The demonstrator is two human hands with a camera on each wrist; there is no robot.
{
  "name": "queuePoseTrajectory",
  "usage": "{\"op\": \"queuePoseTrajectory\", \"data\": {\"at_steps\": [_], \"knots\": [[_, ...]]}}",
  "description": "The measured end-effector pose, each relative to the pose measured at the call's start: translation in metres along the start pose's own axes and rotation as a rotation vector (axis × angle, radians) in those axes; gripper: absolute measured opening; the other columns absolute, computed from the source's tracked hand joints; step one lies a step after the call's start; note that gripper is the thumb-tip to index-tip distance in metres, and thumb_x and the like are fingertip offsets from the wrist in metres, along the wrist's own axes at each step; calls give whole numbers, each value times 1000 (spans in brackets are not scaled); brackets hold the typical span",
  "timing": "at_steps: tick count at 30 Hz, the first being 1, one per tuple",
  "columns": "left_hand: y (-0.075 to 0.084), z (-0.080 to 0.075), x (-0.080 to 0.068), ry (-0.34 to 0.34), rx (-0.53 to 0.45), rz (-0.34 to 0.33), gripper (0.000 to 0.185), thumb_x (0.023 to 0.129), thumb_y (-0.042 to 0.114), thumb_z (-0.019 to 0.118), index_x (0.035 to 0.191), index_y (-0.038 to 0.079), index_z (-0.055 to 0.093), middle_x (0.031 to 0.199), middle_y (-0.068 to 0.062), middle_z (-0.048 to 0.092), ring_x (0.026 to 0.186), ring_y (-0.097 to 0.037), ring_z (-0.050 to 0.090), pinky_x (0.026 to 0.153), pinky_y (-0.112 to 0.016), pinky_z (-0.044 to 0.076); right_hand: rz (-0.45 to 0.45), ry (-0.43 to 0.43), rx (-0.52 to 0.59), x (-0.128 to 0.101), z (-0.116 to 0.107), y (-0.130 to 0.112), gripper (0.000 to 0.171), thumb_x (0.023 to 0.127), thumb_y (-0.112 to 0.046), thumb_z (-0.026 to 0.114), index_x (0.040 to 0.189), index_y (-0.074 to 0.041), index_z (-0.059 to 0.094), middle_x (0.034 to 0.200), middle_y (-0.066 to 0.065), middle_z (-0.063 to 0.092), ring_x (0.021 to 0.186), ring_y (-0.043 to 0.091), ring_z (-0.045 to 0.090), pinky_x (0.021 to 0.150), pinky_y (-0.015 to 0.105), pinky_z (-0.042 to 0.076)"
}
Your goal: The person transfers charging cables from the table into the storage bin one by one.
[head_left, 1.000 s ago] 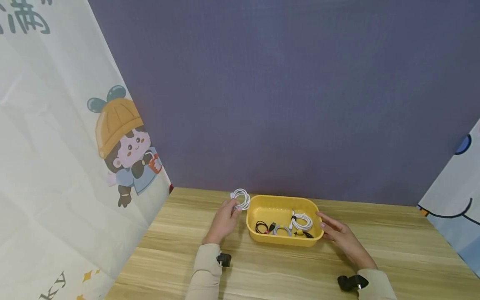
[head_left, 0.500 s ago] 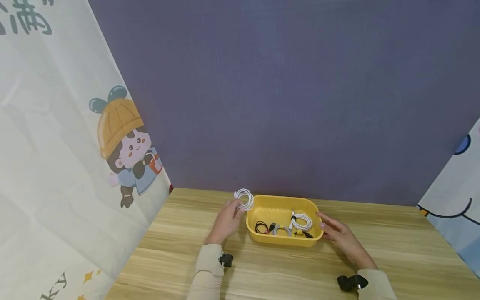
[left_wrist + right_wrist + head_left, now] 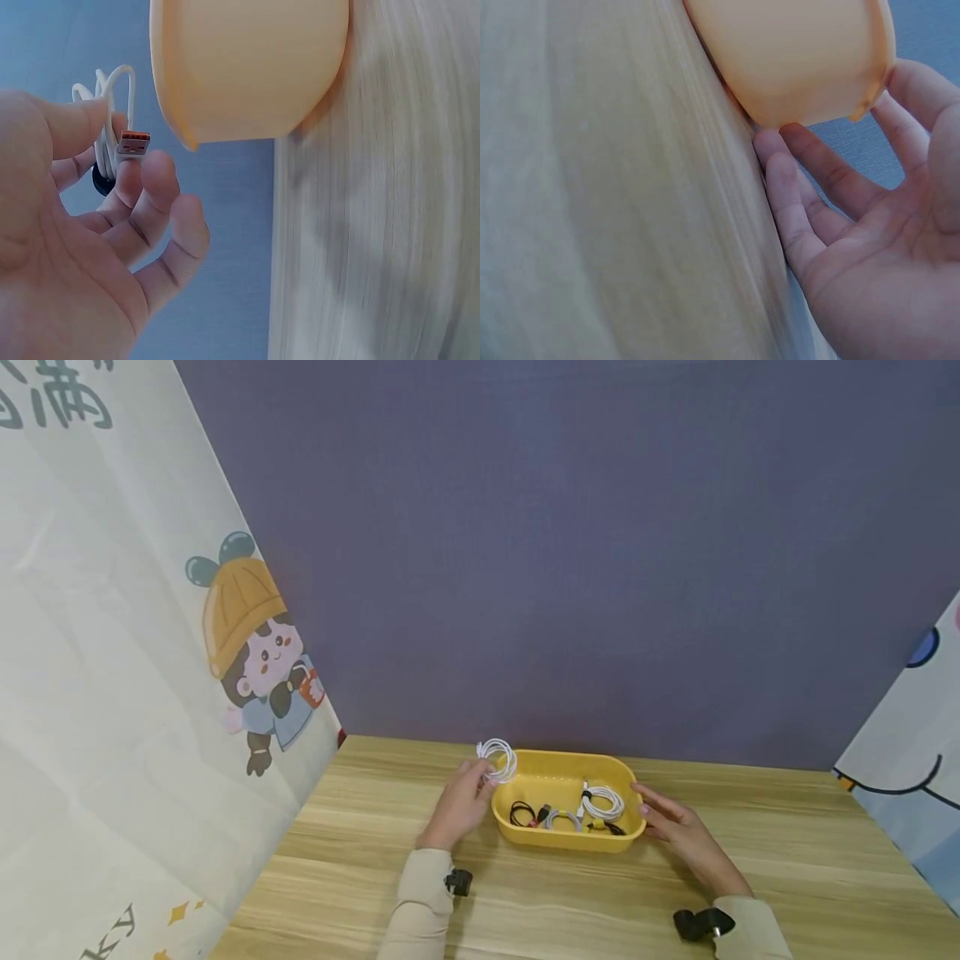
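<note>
My left hand pinches a coiled white USB cable by its near side, at the left end of a yellow plastic basket. In the left wrist view the cable shows a USB plug with an orange inside and a black tie, and the other fingers are loosely bent. My right hand touches the basket's right end. The right wrist view shows its fairly straight fingers against the end wall, with the thumb near the rim.
Inside the basket lie a white coiled cable with a black tie, a grey coiled cable, a black cable and another black one with a yellow tie. The wooden table ends at a dark blue-grey panel.
My left hand has moved to the right with the white USB cable, from beside the basket to over its left rim. The right hand and the basket have stayed in place.
</note>
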State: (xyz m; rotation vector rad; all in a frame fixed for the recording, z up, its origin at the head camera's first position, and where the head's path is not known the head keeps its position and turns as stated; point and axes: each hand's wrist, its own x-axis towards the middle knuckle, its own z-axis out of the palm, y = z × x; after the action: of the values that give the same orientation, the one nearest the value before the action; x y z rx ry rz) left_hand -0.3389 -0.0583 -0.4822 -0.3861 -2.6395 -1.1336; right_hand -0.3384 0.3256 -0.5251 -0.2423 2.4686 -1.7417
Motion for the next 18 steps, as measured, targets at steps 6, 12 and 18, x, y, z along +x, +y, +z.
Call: {"op": "queuePoseTrajectory", "data": {"at_steps": [6, 12, 18], "knots": [[2, 2, -1, -8, -5, 12, 9, 103, 21, 61, 110, 18, 65, 103, 0, 58, 86, -12, 56, 72, -28, 50, -5, -4, 2, 0, 0, -1, 59, 106, -40, 54, 159, -17, 40, 166, 16, 28, 110, -23, 49, 96, 31, 57], [3, 5, -1, -18, -7, -18, 17, 98, 32, 69, 109, 20, 64, 101, -2, 57, 86, -13, 53, 71, -30, 47, -5, -7, 5, 2, 0, 3, 58, 106, -39, 53, 158, -17, 40, 166, 17, 28, 111, -22, 49, 96, 31, 57], [5, 7, -1, -16, 15, -23, 23, 94, 33, 74, 109, 19, 64, 101, -3, 59, 87, -13, 53, 71, -28, 46, -3, -9, 0, 4, -1, 5, 59, 106, -41, 53, 159, -18, 40, 167, 16, 28, 110, -24, 47, 96, 31, 57]]}}
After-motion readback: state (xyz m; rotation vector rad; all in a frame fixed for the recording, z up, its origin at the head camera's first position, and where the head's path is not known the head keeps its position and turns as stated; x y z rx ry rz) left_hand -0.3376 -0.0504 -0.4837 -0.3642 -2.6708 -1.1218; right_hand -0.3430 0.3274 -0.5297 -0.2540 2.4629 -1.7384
